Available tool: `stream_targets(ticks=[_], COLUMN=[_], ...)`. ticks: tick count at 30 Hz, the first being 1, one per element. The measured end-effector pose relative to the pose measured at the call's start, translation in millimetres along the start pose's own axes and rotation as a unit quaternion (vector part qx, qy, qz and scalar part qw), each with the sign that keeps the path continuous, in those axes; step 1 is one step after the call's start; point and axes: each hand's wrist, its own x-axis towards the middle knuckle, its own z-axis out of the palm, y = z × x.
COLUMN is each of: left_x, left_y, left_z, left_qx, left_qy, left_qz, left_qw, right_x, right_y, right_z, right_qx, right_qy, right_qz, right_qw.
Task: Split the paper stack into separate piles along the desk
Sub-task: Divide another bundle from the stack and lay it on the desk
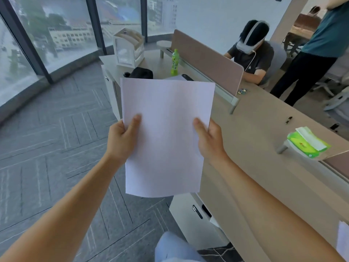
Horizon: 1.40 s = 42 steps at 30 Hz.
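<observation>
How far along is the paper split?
Looks done: near paper on the desk at the frame's right edge, and far paper peeking past the stack; possibly two piles. In hand: paper stack, gripped by left hand and right hand, above the desk edge. Left: laying down what is held.

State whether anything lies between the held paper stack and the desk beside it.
Nothing visible does. The left hand and right hand hold the paper stack beside the desk; the green tissue pack sits farther right.
</observation>
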Motion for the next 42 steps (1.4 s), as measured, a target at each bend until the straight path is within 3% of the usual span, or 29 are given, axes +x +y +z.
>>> stream_targets(ticks=[10, 18, 23, 29, 37, 42], left_x=[149.1, 297.2, 352.5, 407.5, 435.4, 445.7], left_y=[-28.3, -38.6, -52.6, -109.4, -182.6, -209.7], left_z=[34.8, 139.0, 206.6, 280.6, 373.0, 422.3], left_qx=[0.043, 0.114, 0.101, 0.11, 0.232, 0.265], left_qy=[-0.043, -0.148, -0.225, -0.361, -0.461, -0.513], left_qz=[-0.026, -0.053, -0.112, -0.213, -0.118, -0.147], left_qw=[0.998, 0.981, 0.963, 0.901, 0.849, 0.803], right_x=[126.5, 244.8, 282.3, 307.5, 336.1, 345.9], right_y=[61.0, 109.9, 145.7, 190.4, 235.2, 268.2], right_z=[26.0, -9.6, -39.9, -70.5, -86.9, -113.0], right_qx=[-0.025, 0.03, -0.058, -0.102, -0.154, -0.14], right_qy=[0.045, 0.171, 0.229, 0.326, 0.418, 0.434], right_qz=[0.02, 0.099, 0.142, 0.22, 0.348, 0.427], right_qw=[0.998, 0.98, 0.961, 0.913, 0.825, 0.781])
